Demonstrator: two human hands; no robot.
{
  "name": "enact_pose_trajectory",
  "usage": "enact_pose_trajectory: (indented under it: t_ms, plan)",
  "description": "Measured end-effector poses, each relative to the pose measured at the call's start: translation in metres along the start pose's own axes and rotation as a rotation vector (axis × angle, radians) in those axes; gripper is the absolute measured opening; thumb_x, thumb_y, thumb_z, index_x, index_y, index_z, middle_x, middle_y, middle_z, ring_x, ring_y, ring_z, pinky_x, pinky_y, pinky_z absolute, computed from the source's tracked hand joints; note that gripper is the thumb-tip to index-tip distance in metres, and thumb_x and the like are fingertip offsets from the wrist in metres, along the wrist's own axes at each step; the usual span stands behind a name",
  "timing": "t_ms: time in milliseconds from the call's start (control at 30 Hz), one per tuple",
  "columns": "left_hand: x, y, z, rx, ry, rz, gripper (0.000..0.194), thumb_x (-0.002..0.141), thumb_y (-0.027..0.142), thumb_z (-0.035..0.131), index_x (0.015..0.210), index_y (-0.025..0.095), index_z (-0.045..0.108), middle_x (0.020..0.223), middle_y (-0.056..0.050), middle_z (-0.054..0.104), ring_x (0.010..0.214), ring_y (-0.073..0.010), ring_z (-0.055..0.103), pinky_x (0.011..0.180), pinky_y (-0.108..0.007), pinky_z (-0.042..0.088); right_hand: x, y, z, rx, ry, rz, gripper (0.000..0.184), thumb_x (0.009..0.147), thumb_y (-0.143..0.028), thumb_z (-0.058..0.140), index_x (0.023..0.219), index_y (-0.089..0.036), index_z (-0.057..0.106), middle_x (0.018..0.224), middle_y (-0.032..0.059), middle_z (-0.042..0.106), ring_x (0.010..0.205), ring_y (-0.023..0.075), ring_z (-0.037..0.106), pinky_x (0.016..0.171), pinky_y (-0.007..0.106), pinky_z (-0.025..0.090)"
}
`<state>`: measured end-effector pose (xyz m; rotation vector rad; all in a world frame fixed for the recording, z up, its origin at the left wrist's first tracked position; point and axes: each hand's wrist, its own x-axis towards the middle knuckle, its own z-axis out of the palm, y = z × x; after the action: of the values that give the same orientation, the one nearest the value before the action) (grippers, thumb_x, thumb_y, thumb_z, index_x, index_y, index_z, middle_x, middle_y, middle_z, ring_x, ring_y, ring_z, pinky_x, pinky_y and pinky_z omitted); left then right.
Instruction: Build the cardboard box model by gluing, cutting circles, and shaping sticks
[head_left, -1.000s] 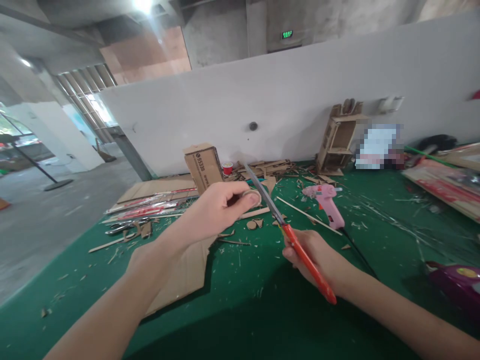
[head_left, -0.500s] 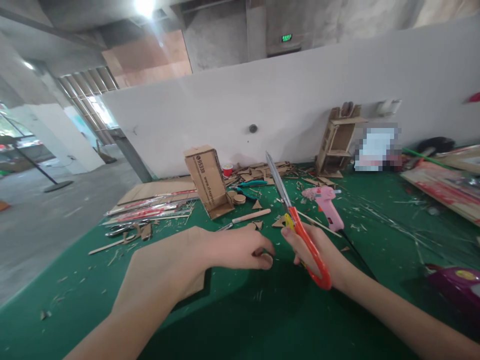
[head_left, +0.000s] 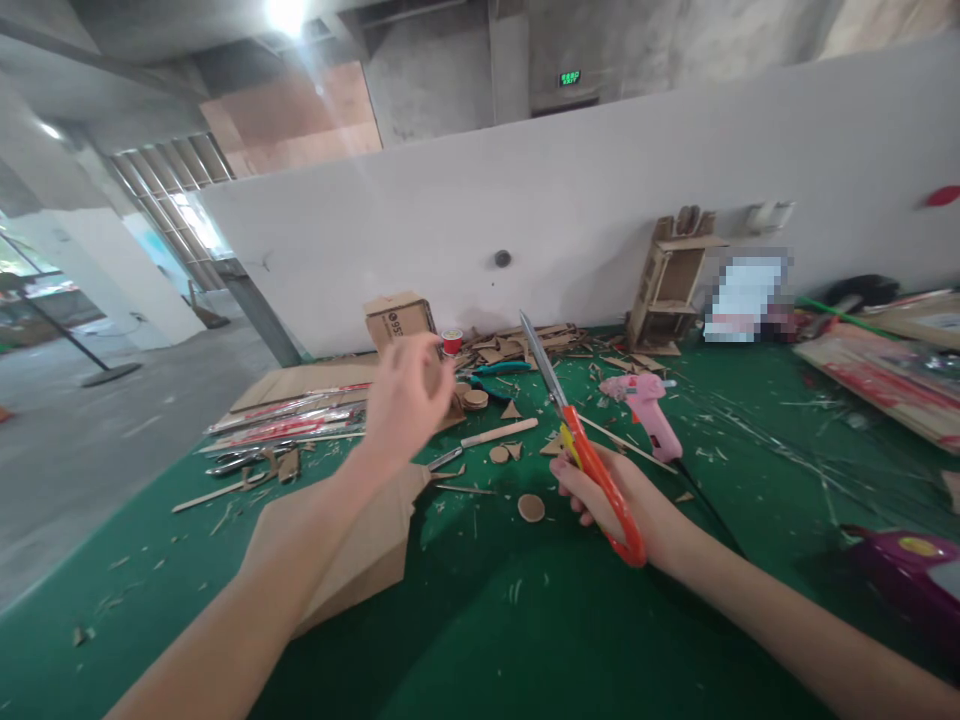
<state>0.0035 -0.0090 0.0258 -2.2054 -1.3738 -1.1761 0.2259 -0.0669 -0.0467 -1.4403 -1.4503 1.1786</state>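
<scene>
My left hand [head_left: 411, 398] is raised in front of a printed cardboard box [head_left: 397, 310], its fingers loosely curved and apart. Nothing shows between them, though the far fingers are partly hidden. A pair of scissors [head_left: 583, 438] with orange handles is in my right hand [head_left: 611, 490], its closed blades pointing up and away. On the table just left of that hand lies a round cardboard disc [head_left: 531, 508]. Under my left forearm is a large piece of cardboard [head_left: 352, 545]. A utility knife [head_left: 499, 433] and a smaller disc [head_left: 499, 455] lie beyond.
A pink glue gun [head_left: 646, 405] with its cord lies right of the scissors. Farther back are stacked discs [head_left: 474, 398], teal-handled pliers [head_left: 501, 368], cardboard scraps [head_left: 517, 345] and a small cardboard shelf [head_left: 671, 285]. A purple object [head_left: 911, 580] stands at the right edge.
My left hand has lifted from the table's middle and moved up and left toward the box. The disc now lies uncovered where the hand was. The scissors have shifted slightly left.
</scene>
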Motion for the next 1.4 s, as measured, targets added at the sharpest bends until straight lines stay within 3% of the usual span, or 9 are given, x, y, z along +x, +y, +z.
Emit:
enact_pose_trajectory:
  t_ms: [67,133,233,333,600,867,1033,1167,1400]
  plan:
    - [0.012,-0.029,-0.005,0.023,0.184,-0.107,0.042,0.089,0.027,0.046,0.128,0.012,0.040,0.108,-0.015,0.048,0.100,-0.0229,0.050,0.089,-0.040,0.043,-0.002,-0.008,0.000,-0.023,0.000,-0.009,0.028,0.082,-0.045,0.054,0.093,-0.019,0.051,0.074,0.0024,0.059,0.057,0.0139,0.055,0.050,0.027,0.048]
    - [0.020,-0.060,-0.005,-0.029,0.317,-0.197,0.058,0.082,0.027,0.058,0.135,0.020,0.035,0.113,-0.013,0.045,0.094,-0.0214,0.053,0.081,-0.038,0.049,-0.003,-0.014,0.001,-0.057,-0.010,-0.059,0.022,0.081,-0.038,0.057,0.091,-0.019,0.051,0.079,0.0039,0.061,0.068,0.0161,0.058,0.061,0.028,0.050]
    - [0.027,-0.093,0.002,-0.087,0.189,-0.176,0.062,0.077,0.026,0.064,0.135,0.028,0.040,0.113,-0.010,0.050,0.089,-0.0201,0.057,0.078,-0.037,0.052,-0.001,-0.014,0.002,-0.113,-0.013,-0.072,0.019,0.080,-0.032,0.059,0.090,-0.018,0.050,0.085,0.0054,0.063,0.077,0.0178,0.059,0.068,0.028,0.049]
    - [0.029,-0.104,0.010,-0.232,0.070,-0.171,0.053,0.078,0.020,0.062,0.127,0.028,0.047,0.102,-0.006,0.060,0.084,-0.0185,0.061,0.075,-0.034,0.053,0.002,-0.004,0.002,-0.160,-0.024,-0.099,0.019,0.080,-0.031,0.058,0.092,-0.019,0.049,0.087,0.0048,0.065,0.075,0.0174,0.060,0.067,0.028,0.048]
    - [0.034,-0.097,0.006,-0.491,0.175,-0.234,0.033,0.081,0.018,0.056,0.113,0.022,0.052,0.090,-0.003,0.064,0.076,-0.0135,0.064,0.065,-0.023,0.050,0.004,0.011,0.004,-0.182,0.004,-0.212,0.026,0.080,-0.040,0.058,0.095,-0.020,0.054,0.090,0.0040,0.066,0.081,0.0194,0.061,0.070,0.030,0.049]
    - [0.029,-0.095,0.006,-0.238,0.221,-0.210,0.033,0.080,0.025,0.061,0.113,0.024,0.055,0.111,-0.004,0.061,0.096,-0.0201,0.060,0.086,-0.034,0.046,0.013,0.008,-0.011,-0.144,0.168,-0.262,0.036,0.078,-0.049,0.059,0.094,-0.018,0.055,0.079,0.0036,0.061,0.070,0.0171,0.057,0.060,0.029,0.047]
    - [0.033,-0.092,0.008,-0.501,0.211,-0.243,0.025,0.083,0.026,0.056,0.107,0.021,0.059,0.096,-0.003,0.063,0.083,-0.0162,0.060,0.074,-0.028,0.047,0.026,-0.011,-0.024,-0.118,0.109,-0.150,0.028,0.069,-0.032,0.069,0.087,-0.018,0.052,0.073,0.0007,0.060,0.064,0.0146,0.057,0.053,0.024,0.046]
    - [0.039,-0.085,-0.001,-0.721,0.313,-0.342,0.017,0.084,0.027,0.056,0.098,0.021,0.062,0.080,-0.001,0.060,0.072,-0.0135,0.058,0.062,-0.023,0.045,0.036,-0.029,-0.024,-0.228,0.156,-0.048,0.014,0.071,-0.020,0.061,0.084,-0.017,0.055,0.066,0.0008,0.062,0.053,0.0130,0.057,0.044,0.022,0.042]
    - [0.045,-0.067,-0.017,-1.018,0.377,-0.506,0.008,0.079,0.023,0.061,0.086,0.021,0.063,0.071,0.001,0.057,0.065,-0.0127,0.056,0.055,-0.022,0.045,0.084,-0.043,-0.009,-0.401,0.208,-0.089,0.014,0.076,-0.024,0.056,0.085,-0.015,0.062,0.075,0.0044,0.068,0.064,0.0160,0.064,0.052,0.023,0.046]
